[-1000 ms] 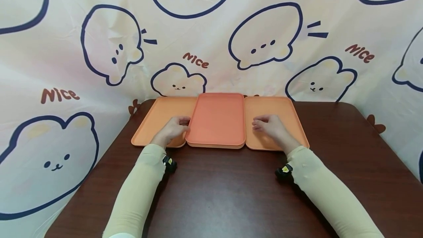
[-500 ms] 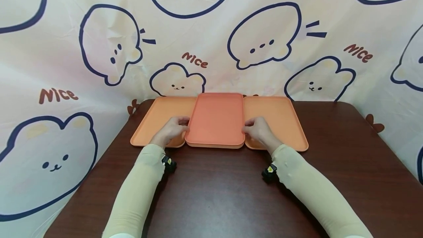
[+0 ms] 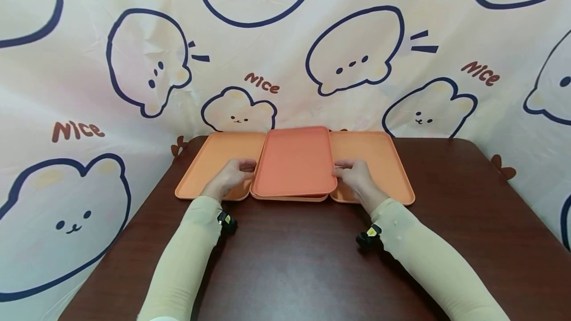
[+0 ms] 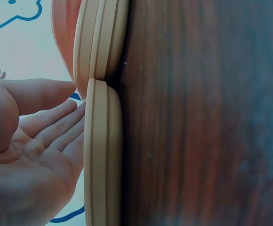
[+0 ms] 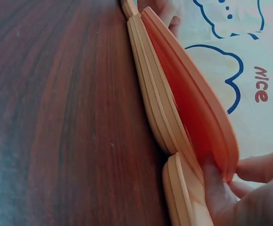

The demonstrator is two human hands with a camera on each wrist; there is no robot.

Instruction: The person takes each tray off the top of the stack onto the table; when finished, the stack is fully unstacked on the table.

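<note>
A coral-red tray (image 3: 296,162) is tilted in the head view, its right side raised off the orange trays (image 3: 290,198) stacked beneath it. My right hand (image 3: 359,178) pinches its right edge; the right wrist view has the thumb and fingers (image 5: 263,167) on either side of that rim. At the left edge of the coral tray is my left hand (image 3: 232,175), above the left orange tray (image 3: 214,157). In the left wrist view its thumb (image 4: 47,94) reaches the corner where the trays meet, with the other fingers loosely extended; firm contact is unclear.
Another orange tray (image 3: 383,162) lies to the right of the stack, touching it. All rest on the dark brown wooden table (image 3: 285,261), near its far edge. A curtain (image 3: 285,53) with cartoon drawings hangs directly behind.
My right hand moved left onto the coral tray's right edge, took hold of it, and raised that side, so the tray now tilts off the stack. My left hand has barely moved.
</note>
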